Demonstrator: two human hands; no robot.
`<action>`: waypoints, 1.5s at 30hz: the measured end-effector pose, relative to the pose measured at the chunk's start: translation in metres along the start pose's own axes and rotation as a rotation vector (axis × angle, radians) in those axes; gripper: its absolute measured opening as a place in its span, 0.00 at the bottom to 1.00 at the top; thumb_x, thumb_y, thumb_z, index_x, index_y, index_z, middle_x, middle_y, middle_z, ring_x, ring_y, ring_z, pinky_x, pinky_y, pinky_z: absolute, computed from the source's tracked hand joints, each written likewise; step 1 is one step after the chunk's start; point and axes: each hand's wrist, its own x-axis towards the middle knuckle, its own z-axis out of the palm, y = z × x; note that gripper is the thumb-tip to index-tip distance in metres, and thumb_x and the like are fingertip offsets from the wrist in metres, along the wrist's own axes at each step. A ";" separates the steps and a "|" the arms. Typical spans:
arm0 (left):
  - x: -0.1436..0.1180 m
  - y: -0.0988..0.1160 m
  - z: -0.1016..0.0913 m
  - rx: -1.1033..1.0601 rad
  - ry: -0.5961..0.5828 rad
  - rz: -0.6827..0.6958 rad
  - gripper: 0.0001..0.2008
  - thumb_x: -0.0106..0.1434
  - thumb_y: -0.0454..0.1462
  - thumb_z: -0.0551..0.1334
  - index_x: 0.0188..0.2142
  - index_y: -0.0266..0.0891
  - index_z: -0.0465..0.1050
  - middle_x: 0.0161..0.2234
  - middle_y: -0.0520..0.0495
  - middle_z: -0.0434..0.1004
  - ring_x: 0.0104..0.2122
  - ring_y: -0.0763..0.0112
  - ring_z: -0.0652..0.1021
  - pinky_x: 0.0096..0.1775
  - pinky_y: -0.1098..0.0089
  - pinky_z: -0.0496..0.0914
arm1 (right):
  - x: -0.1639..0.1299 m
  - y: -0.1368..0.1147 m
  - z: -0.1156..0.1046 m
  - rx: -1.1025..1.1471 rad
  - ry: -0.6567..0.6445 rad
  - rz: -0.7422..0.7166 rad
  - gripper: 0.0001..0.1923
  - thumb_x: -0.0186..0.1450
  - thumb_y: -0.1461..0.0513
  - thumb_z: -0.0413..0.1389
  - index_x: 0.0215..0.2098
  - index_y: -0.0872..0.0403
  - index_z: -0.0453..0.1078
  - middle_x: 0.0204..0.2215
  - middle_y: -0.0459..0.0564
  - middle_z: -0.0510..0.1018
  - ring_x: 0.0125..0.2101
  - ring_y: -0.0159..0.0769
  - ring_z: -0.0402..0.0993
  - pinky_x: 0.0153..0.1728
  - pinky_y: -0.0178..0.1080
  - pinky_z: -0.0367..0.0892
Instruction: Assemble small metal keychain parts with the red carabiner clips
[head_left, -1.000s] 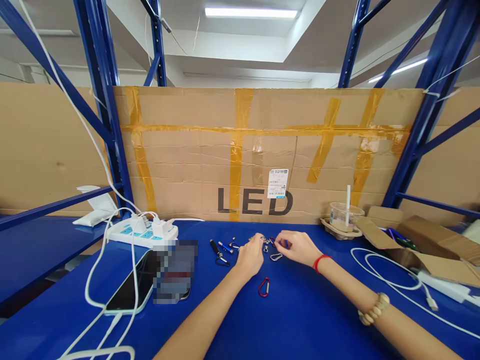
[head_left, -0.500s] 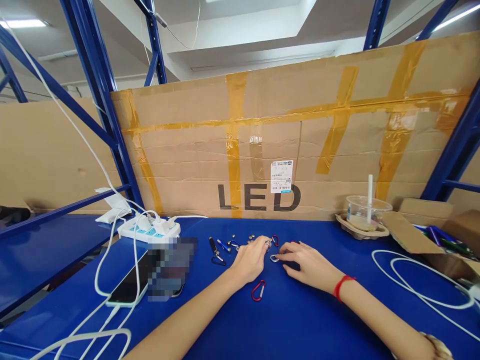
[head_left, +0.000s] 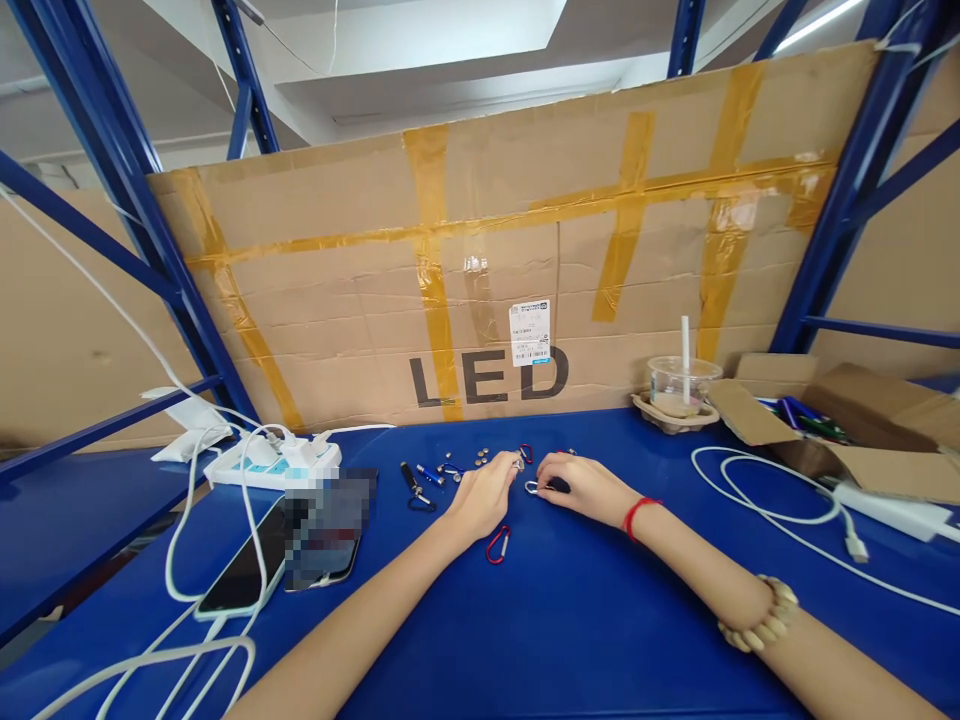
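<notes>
My left hand [head_left: 486, 494] rests on the blue table, fingertips pinched on a small metal part [head_left: 517, 462]. My right hand [head_left: 579, 485] lies palm down beside it, fingers touching a silver carabiner [head_left: 532, 487]. A red carabiner [head_left: 497, 544] lies just below my left hand. Another red carabiner [head_left: 526, 452] sits beyond the fingers. Small black and blue keychain flashlights [head_left: 420, 480] and several button cells [head_left: 480, 460] lie to the left of my hands.
A white power strip [head_left: 270, 465] with chargers and white cables sits at the left, beside two phones [head_left: 247, 570]. A plastic cup with straw [head_left: 677, 385] and open cardboard boxes [head_left: 862, 440] stand at the right. A taped cardboard sheet marked LED [head_left: 487, 290] backs the table.
The camera view tilted and shifted. My right hand lowered from a raised pinch onto the table at the silver carabiner. My left hand stayed near the small parts.
</notes>
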 end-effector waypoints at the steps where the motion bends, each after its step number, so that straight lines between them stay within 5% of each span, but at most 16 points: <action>1: 0.000 0.000 0.000 0.019 0.007 0.007 0.10 0.65 0.35 0.40 0.43 0.42 0.55 0.38 0.51 0.66 0.34 0.71 0.71 0.33 0.73 0.64 | 0.000 -0.003 0.001 0.001 0.013 -0.005 0.06 0.59 0.61 0.50 0.28 0.52 0.68 0.31 0.47 0.73 0.33 0.34 0.69 0.35 0.34 0.62; 10: 0.003 0.004 0.002 0.207 -0.065 0.193 0.10 0.63 0.31 0.42 0.40 0.38 0.58 0.36 0.47 0.66 0.35 0.68 0.70 0.33 0.72 0.64 | 0.002 -0.006 0.001 0.028 0.106 0.023 0.07 0.58 0.59 0.50 0.29 0.52 0.68 0.27 0.46 0.74 0.27 0.31 0.70 0.29 0.31 0.62; 21: 0.000 0.001 0.002 0.041 0.040 0.127 0.11 0.64 0.34 0.40 0.43 0.41 0.55 0.37 0.48 0.64 0.33 0.72 0.70 0.32 0.74 0.64 | -0.001 -0.007 -0.003 0.115 0.248 -0.005 0.09 0.61 0.58 0.47 0.34 0.50 0.68 0.34 0.45 0.74 0.34 0.30 0.70 0.33 0.31 0.64; 30: 0.002 0.001 0.003 0.037 0.043 0.192 0.11 0.64 0.33 0.40 0.41 0.38 0.56 0.38 0.46 0.63 0.36 0.71 0.69 0.34 0.74 0.65 | 0.002 -0.007 0.012 0.302 0.233 0.149 0.13 0.60 0.57 0.47 0.44 0.49 0.60 0.33 0.45 0.74 0.31 0.31 0.72 0.27 0.32 0.67; 35: 0.003 -0.001 0.005 0.034 0.036 0.191 0.11 0.64 0.33 0.40 0.41 0.38 0.57 0.37 0.46 0.63 0.36 0.71 0.69 0.34 0.74 0.65 | 0.003 -0.008 0.016 0.305 0.170 0.078 0.17 0.63 0.58 0.42 0.50 0.49 0.58 0.37 0.48 0.73 0.26 0.30 0.71 0.31 0.35 0.67; 39: 0.003 -0.002 0.006 0.040 0.045 0.210 0.10 0.64 0.33 0.41 0.41 0.38 0.57 0.37 0.47 0.63 0.35 0.71 0.69 0.34 0.73 0.65 | 0.002 -0.008 0.015 0.254 0.154 0.025 0.19 0.64 0.61 0.40 0.54 0.49 0.54 0.37 0.49 0.72 0.34 0.33 0.70 0.38 0.38 0.66; 45: 0.003 -0.002 0.007 0.042 0.063 0.226 0.10 0.64 0.33 0.40 0.39 0.38 0.58 0.37 0.46 0.64 0.36 0.70 0.69 0.35 0.73 0.65 | 0.000 -0.011 0.014 0.118 0.115 0.004 0.21 0.64 0.60 0.41 0.56 0.49 0.51 0.50 0.51 0.64 0.49 0.39 0.61 0.47 0.43 0.60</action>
